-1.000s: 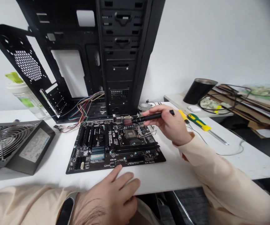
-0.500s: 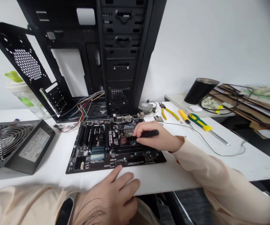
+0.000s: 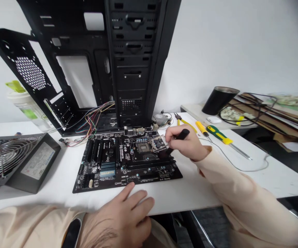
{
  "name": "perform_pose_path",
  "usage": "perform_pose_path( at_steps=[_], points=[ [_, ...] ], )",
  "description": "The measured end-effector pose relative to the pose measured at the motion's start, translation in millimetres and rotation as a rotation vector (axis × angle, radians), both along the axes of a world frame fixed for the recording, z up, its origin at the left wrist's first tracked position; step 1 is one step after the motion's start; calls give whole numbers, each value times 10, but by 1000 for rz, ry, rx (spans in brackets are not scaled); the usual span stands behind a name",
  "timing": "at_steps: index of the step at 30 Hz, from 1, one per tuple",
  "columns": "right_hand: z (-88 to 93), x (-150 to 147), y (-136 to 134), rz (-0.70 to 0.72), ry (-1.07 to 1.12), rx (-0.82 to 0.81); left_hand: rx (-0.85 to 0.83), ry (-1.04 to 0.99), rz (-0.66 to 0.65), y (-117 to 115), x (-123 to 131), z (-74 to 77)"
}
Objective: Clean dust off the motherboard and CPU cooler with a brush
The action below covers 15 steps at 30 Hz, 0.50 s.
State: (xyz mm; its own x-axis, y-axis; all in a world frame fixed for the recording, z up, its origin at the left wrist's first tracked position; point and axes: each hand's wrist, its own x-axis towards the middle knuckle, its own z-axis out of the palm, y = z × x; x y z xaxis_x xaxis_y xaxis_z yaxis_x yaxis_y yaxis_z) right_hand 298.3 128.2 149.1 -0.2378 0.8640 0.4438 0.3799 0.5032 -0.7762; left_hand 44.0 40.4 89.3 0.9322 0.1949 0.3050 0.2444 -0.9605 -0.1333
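A black motherboard [image 3: 112, 165] lies flat on the white table. On it the CPU socket [image 3: 143, 147] is uncovered, and a metal socket frame [image 3: 159, 143] stands tilted up at its right side. My right hand [image 3: 182, 141] is closed around a black pen-like tool [image 3: 182, 134], with the fingers at the right edge of the metal frame. Whether they grip the frame too is hard to tell. My left hand [image 3: 128, 213] rests at the board's front edge, fingers apart, holding nothing; the index fingertip touches or nearly touches the board.
Behind the board stands an open black computer case [image 3: 138, 86] with loose coloured wires [image 3: 94, 120]. A power supply [image 3: 37, 162] sits at left. To the right lie yellow-handled pliers [image 3: 186, 123], screwdrivers [image 3: 218, 134] and a thin cable; farther back is a black cup [image 3: 218, 100].
My right hand has moved to the right with the black tool, and the metal frame has swung up off the socket. My left hand has stayed in place.
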Motion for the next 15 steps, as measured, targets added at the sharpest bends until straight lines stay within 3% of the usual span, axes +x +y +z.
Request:
perform_pose_path(
  at_steps=[5, 11, 15],
  points=[
    [-41, -3, 31, -26, 156, -12, 0, 14, -6, 5, 2, 1],
    [-55, -110, 7, 250, -144, -11, -4, 14, -7, 5, 6, 8],
    [-18, -94, 0, 269, -235, 38, 1, 19, 2, 0, 1, 26]
  ],
)
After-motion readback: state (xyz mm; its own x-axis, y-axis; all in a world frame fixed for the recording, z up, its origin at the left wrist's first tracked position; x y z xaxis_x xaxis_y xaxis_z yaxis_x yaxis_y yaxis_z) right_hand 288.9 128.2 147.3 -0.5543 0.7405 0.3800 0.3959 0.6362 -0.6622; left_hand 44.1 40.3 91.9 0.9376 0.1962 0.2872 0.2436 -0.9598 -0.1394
